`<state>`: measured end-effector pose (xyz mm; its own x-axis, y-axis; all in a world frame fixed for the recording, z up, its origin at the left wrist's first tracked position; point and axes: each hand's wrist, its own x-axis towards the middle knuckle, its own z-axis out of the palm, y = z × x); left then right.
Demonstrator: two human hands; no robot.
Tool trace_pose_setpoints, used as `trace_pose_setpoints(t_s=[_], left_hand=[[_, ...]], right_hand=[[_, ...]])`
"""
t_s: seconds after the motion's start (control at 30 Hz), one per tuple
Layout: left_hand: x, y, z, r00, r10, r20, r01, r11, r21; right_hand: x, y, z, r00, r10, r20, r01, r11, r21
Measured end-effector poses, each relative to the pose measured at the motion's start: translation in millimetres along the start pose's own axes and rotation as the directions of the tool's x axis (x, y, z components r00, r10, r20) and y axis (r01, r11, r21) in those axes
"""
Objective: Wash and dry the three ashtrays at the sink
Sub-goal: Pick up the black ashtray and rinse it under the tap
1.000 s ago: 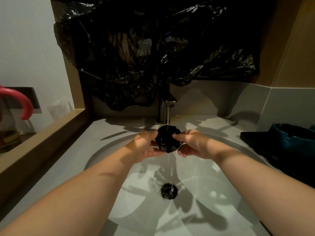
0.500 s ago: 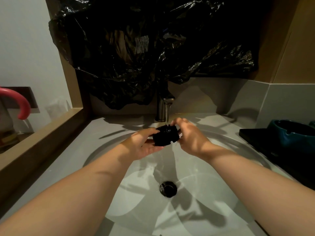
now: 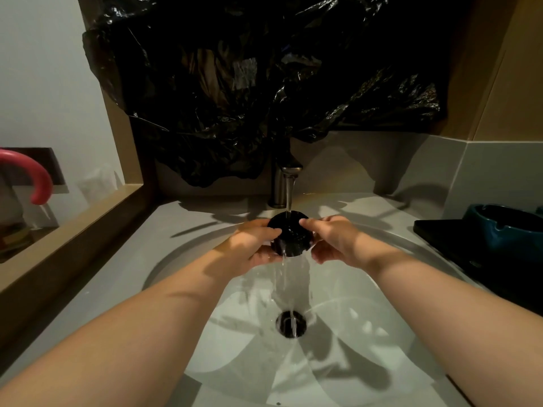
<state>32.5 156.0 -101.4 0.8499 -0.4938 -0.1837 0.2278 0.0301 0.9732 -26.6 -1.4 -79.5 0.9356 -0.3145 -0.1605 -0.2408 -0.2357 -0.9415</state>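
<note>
Head view, the only one: black ashtray (image 3: pixel 289 236) held in the air above the sink (image 3: pixel 382 292), directly under the stream from the faucet (image 3: pixel 284 183), tilted toward the camera, water spilling off its lower edge toward the drain (image 3: pixel 291 324). On one side, left hand (image 3: pixel 249 245) cupping it, thumb on the rim. On the other, right hand (image 3: pixel 333 242) pinching the rim. Both grips closed on the ashtray.

Likely risks: wet, smooth walls sliding out of a fingertip grip and dropping onto the hard basin, chipping one or both; water bouncing off the tilted bowl onto the counter (image 3: pixel 205 212).

Further right, teal ashtray (image 3: pixel 505 227) on a dark tray (image 3: pixel 440 233), near the right forearm, open to a knock from a careless reach. Third ashtray not clearly in view.
</note>
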Motion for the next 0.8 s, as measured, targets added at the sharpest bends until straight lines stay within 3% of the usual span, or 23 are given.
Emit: trace_pose_setpoints(t_s=[0.07, 0.17, 0.3, 0.43, 0.67, 0.8], left_hand=[[-4.1, -0.4, 0.8, 0.995, -0.098, 0.001, 0.098, 0.995, -0.003], [-5.7, -2.6, 0.3, 0.975, -0.217, 0.051, 0.222, 0.968, -0.12], [2.3, -2.0, -4.9, 0.989, -0.143, -0.038, 0.132, 0.97, -0.205], [5.8, -4.5, -8.6, 0.992, -0.115, -0.051, 0.107, 0.985, -0.136], [-2.4, -0.3, -8.3, 0.968, -0.25, 0.031, 0.252, 0.949, -0.191], [-5.0, 5.1, -9.7, 0.967, -0.243, 0.076, 0.254, 0.936, -0.242]], right_hand=[[-1.9, -4.1, -1.0, 0.997, -0.043, -0.061, 0.032, 0.985, -0.169], [-4.0, -5.0, 2.3, 0.985, -0.171, 0.014, 0.166, 0.93, -0.327], [-2.9, 1.7, 8.7, 0.928, -0.357, 0.104, 0.352, 0.756, -0.552], [-2.8, 8.2, 6.6, 0.882, -0.454, 0.124, 0.436, 0.69, -0.578], [-10.2, 4.1, 4.1, 0.756, -0.625, 0.194, 0.541, 0.431, -0.722], [-4.7, 5.8, 0.7, 0.733, -0.661, 0.161, 0.555, 0.443, -0.704]])
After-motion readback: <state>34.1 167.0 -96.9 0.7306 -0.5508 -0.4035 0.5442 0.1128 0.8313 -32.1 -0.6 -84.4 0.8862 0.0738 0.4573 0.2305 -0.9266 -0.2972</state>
